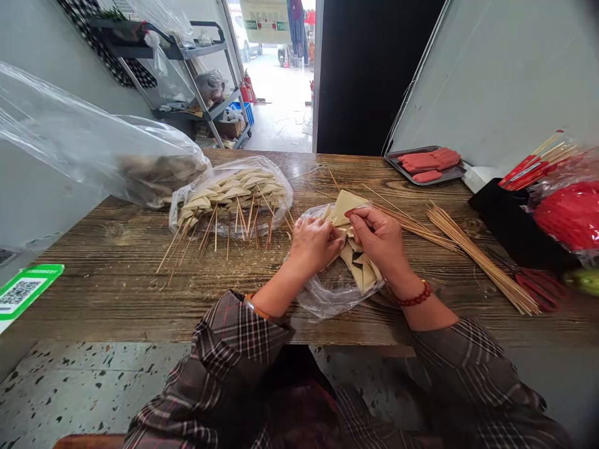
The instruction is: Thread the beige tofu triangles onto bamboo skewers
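In the head view, my right hand (378, 236) pinches the edge of a pale yellow triangular tofu sheet (349, 204) between thumb and fingertips. Just left of it, my left hand (312, 240) is closed with curled fingers; whatever they hold is hidden. Beneath both hands, loose folded tofu pieces (365, 273) lie on a crumpled clear plastic bag (327, 302). Farther left, a row of skewered tofu (234, 190) rests in another clear bag, its thin sticks pointing toward me. Loose bamboo skewers (482, 259) lie to the right of my right hand.
At the back right, a black tray (407, 163) holds pinkish-red slabs. A black box (500, 215) with red-wrapped sticks stands at the right, near red-handled scissors (538, 287). A large clear bag (93, 137) hangs over the left side. The wooden table's (116, 293) front edge is close to me.
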Motion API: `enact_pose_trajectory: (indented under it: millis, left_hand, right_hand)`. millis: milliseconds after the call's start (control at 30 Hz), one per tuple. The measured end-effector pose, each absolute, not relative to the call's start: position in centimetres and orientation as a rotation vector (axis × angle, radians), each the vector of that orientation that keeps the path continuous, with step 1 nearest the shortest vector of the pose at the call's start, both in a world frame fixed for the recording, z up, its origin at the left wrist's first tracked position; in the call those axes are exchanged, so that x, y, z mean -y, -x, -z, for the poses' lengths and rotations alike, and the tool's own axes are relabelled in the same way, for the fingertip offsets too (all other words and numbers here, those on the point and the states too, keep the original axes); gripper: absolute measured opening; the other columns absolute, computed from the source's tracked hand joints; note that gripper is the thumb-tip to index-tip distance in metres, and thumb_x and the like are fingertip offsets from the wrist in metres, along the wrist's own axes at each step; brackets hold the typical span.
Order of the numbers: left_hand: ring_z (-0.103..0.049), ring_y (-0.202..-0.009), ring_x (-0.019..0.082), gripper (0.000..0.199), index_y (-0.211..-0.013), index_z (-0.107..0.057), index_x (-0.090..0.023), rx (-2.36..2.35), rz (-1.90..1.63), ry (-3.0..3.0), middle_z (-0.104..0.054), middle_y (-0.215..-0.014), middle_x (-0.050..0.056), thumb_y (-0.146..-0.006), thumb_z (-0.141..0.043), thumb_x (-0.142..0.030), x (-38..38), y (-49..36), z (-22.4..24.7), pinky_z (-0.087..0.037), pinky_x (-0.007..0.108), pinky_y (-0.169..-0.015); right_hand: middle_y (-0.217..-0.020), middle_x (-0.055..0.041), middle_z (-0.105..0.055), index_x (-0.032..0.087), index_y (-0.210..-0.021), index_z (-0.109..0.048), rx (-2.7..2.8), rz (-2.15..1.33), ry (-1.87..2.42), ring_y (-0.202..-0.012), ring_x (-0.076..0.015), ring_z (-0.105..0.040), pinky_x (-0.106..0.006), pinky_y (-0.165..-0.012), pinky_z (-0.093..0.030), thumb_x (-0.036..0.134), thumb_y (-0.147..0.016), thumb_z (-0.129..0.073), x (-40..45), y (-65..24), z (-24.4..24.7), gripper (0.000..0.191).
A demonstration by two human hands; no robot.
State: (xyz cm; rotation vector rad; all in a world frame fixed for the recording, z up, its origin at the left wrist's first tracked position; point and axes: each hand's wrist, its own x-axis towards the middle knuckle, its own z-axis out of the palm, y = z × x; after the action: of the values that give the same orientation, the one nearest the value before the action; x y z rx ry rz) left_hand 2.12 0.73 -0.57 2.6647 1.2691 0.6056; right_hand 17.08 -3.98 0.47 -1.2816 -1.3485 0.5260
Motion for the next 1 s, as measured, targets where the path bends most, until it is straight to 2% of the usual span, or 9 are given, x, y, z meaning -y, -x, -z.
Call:
enact_pose_trajectory:
  millis: [200,333,400,500,633,700,833,900,1000]
  left_hand:
    - [-0.056,-0.113,0.037,0.044,-0.099,-0.069,-0.013,-1.321,-0.55,-2.751,-0.068,-0.11,0.019,-0.081,-0.067,-0.053,-0.1,-2.9,0.8,-0.026,0.06,-0.108]
    - [-0.055,-0.114,0.036,0.029,-0.102,-0.069,-0.012,-1.326,-0.578,-2.73,-0.067,-0.112,0.019,-0.087,-0.06,-0.035,-0.1,-3.1,1.0,-0.023,0.06,-0.11]
    - [-0.056,-0.111,0.033,0.022,-0.097,-0.07,-0.014,-1.334,-0.562,-2.706,-0.068,-0.109,0.017,-0.089,-0.053,-0.026,-0.2,-2.8,0.9,-0.027,0.057,-0.108]
    - [-0.058,-0.104,0.03,0.019,-0.087,-0.069,-0.016,-1.31,-0.604,-2.663,-0.069,-0.1,0.013,-0.089,-0.052,-0.023,-0.6,-2.2,0.4,-0.036,0.052,-0.102]
    - [-0.057,-0.102,0.026,0.014,-0.086,-0.069,-0.017,-1.179,-0.954,-2.458,-0.07,-0.1,0.01,-0.086,-0.056,-0.022,-1.1,-1.4,-0.6,-0.043,0.043,-0.093]
    - [-0.06,-0.095,0.022,0.013,-0.089,-0.07,-0.018,-1.069,-1.131,-2.191,-0.071,-0.097,0.008,-0.086,-0.058,-0.022,-1.2,-1.0,-1.1,-0.046,0.037,-0.086]
    - [-0.064,-0.074,0.015,0.023,-0.1,-0.07,-0.017,-0.769,-1.177,-1.482,-0.072,-0.083,0.005,-0.084,-0.065,-0.033,-1.3,-0.4,-2.1,-0.049,0.029,-0.071]
    - [-0.067,-0.074,0.015,0.032,-0.104,-0.068,-0.016,-0.651,-1.18,-1.204,-0.074,-0.085,0.006,-0.08,-0.071,-0.038,-1.5,0.0,-2.4,-0.051,0.028,-0.072]
    - [-0.07,-0.074,0.014,0.037,-0.108,-0.065,-0.016,-0.584,-1.223,-0.962,-0.076,-0.088,0.006,-0.077,-0.075,-0.035,-2.0,0.7,-2.8,-0.053,0.027,-0.074]
  right_hand:
    - [-0.054,0.0054,-0.052,0.018,-0.09,-0.069,1.342,-0.527,1.312,-0.047,-0.0087,-0.046,-0.022,-0.048,-0.036,0.039,-0.089,-0.058,4.1,-16.7,-0.5,0.024]
    - [-0.054,0.0056,-0.052,0.017,-0.091,-0.069,1.331,-0.542,1.307,-0.046,-0.0086,-0.046,-0.022,-0.047,-0.035,0.039,-0.089,-0.059,4.1,-16.7,-0.4,0.024]
    - [-0.053,0.006,-0.052,0.018,-0.091,-0.069,1.319,-0.553,1.303,-0.046,-0.0086,-0.045,-0.022,-0.047,-0.035,0.04,-0.089,-0.06,4.1,-16.8,-0.3,0.025]
    - [-0.053,0.006,-0.052,0.018,-0.092,-0.069,1.31,-0.549,1.311,-0.045,-0.0086,-0.046,-0.022,-0.047,-0.036,0.041,-0.089,-0.059,4.1,-17.0,-0.3,0.025]
    - [-0.054,0.0057,-0.051,0.018,-0.095,-0.07,1.29,-0.522,1.321,-0.046,-0.0089,-0.047,-0.021,-0.046,-0.035,0.04,-0.09,-0.058,4.4,-17.2,-0.6,0.025]
    - [-0.054,0.0056,-0.051,0.018,-0.095,-0.07,1.255,-0.527,1.311,-0.045,-0.0087,-0.046,-0.021,-0.045,-0.035,0.039,-0.09,-0.059,4.5,-17.2,-0.8,0.025]
    - [-0.054,0.0057,-0.051,0.018,-0.094,-0.07,1.196,-0.545,1.259,-0.044,-0.0083,-0.044,-0.021,-0.043,-0.034,0.039,-0.089,-0.061,5.0,-17.2,-1.1,0.023]
    - [-0.054,0.0052,-0.051,0.019,-0.094,-0.07,1.214,-0.546,1.255,-0.044,-0.0085,-0.044,-0.021,-0.042,-0.033,0.039,-0.09,-0.061,5.3,-17.2,-1.2,0.023]
    - [-0.053,0.0045,-0.053,0.019,-0.092,-0.071,1.34,-0.548,1.28,-0.043,-0.0089,-0.044,-0.021,-0.041,-0.034,0.039,-0.09,-0.061,5.6,-17.3,-1.2,0.022]
